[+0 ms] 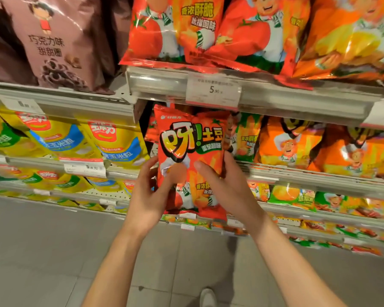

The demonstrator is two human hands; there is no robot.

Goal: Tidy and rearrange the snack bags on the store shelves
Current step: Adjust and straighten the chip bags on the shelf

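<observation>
- Both hands hold a red snack bag [187,156] upright in front of the middle shelf [297,176], at its left end.
- The left hand [150,193] grips the bag's lower left edge, fingers curled behind it; the right hand [225,182] clasps the right side, thumb across the front.
- That shelf carries orange bags [288,142]; the top shelf [275,94], tagged 5.90 [213,90], holds larger red bags [175,29].
- The left bay stocks yellow bags [111,142] beneath brown bags [58,43].
</observation>
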